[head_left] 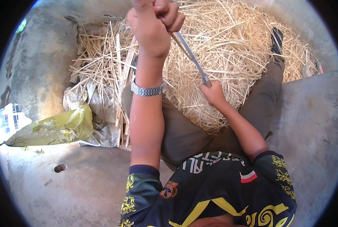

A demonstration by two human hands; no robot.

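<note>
My left hand (153, 28), a fist at the top of the view, is closed on a thin wooden strip (182, 46) whose lower end slants down beside a blade. The rest of that strip is hidden by the fist or out of the picture. Lower and to the right, my right hand (214, 94) is wrapped round the handle of a long narrow knife (194, 58). Its blade points up and left, the tip reaching close to my left fist. Strip and blade lie along each other; whether they touch I cannot tell.
Pale shavings and slivers (229, 45) heap up between and beyond my legs. Longer split strips (119, 75) lie left of my left forearm. A yellow plastic sack (59, 126) and crumpled grey sheeting (100, 130) rest on the concrete floor (89, 181), near a small hole (60, 168).
</note>
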